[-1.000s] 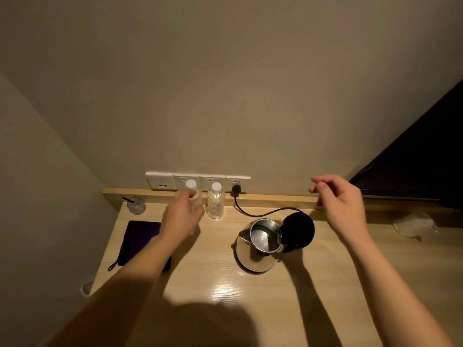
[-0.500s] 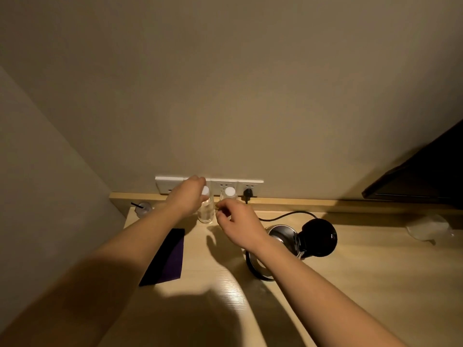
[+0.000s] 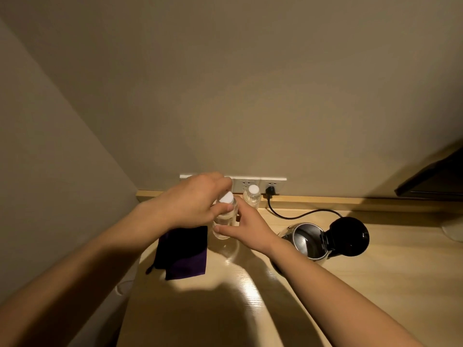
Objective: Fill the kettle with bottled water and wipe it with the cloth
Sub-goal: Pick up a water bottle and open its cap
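At frame centre, both hands, left hand [image 3: 198, 199] and right hand [image 3: 246, 227], grasp the clear white-capped plastic water bottle [image 3: 224, 220], probably to uncap it for the lid-open steel kettle [image 3: 307, 240].

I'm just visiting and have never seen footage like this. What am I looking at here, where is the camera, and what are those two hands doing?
There is no robot here: a person wears a wide-angle camera on the head, looking forward and down at their own bare hands. The left hand has its grip around a clear water bottle near its white cap, and the right hand steadies the bottle lower down. On the wooden desk a steel kettle stands with its black lid flipped open, its cord plugged into a wall socket. A second bottle stands by the wall, and a dark purple cloth lies at the left.
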Tool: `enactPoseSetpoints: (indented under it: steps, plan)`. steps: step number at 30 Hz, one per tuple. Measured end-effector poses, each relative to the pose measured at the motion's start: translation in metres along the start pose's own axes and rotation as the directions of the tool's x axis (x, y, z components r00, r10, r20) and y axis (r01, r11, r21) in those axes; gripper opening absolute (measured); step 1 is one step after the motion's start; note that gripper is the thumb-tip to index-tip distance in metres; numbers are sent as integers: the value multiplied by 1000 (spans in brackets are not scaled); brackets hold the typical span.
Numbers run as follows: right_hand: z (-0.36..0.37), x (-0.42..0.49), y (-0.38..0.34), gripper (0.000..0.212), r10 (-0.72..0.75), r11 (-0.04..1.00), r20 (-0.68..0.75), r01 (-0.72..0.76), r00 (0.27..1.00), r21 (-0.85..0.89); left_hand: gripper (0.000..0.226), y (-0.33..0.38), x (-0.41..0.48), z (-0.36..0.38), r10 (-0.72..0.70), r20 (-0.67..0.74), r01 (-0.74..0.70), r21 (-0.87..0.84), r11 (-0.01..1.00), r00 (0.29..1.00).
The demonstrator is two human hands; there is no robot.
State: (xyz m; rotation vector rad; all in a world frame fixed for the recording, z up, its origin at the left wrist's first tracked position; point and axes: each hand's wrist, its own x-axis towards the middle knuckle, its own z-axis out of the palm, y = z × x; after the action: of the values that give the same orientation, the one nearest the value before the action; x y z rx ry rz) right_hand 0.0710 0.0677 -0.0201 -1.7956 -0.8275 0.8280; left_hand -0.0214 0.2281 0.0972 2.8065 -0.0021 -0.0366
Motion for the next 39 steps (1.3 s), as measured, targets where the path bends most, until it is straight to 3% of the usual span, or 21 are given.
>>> enactPoseSetpoints:
  steps: [5, 11, 15, 17, 19, 21, 23, 29, 33, 36, 39]
  plan:
    - [4, -13, 1, 57, -48, 999, -28, 47, 998, -27, 28, 9, -11, 7, 57, -45, -60, -51, 997, 997]
    - [13, -30, -1, 48, -27, 998, -149, 18, 988, -60, 31, 33, -16, 38, -184, -225, 134, -220, 966, 957]
    - [16, -36, 7, 53, -6, 995, -196, -14, 981, -99, 34, 48, -15, 54, -357, -298, 324, -157, 933, 885]
    - [13, -38, 11, 56, -7, 991, -187, -18, 982, -135, 34, 44, -16, 48, -288, -247, 256, -157, 954, 925]
    - [9, -40, 13, 59, -22, 985, -156, -5, 987, -172, 49, 30, -15, 30, -119, -75, 98, -233, 968, 990]
    - [5, -40, 13, 65, -31, 981, -113, 9, 993, -195, 48, 16, -11, 14, 98, 55, -81, -255, 963, 994]
    - [3, -41, 10, 72, -31, 979, -90, 12, 995, -202, 33, 9, -7, 9, 196, 99, -173, -206, 963, 976]
    - [7, -44, 12, 64, 9, 988, -131, -29, 991, -151, 28, 17, -10, 33, 139, -71, -143, -49, 989, 988]
    - [10, -49, 15, 65, 32, 986, -142, -54, 989, -155, 55, 29, -12, 48, -80, -120, 85, 37, 996, 990]
    - [10, -51, 17, 66, 36, 985, -130, -57, 991, -162, 61, 32, -13, 44, -103, -110, 100, -31, 994, 989]
    - [8, -51, 17, 67, 31, 984, -125, -53, 992, -169, 73, 22, -18, 29, 6, -24, -11, -244, 970, 1000]
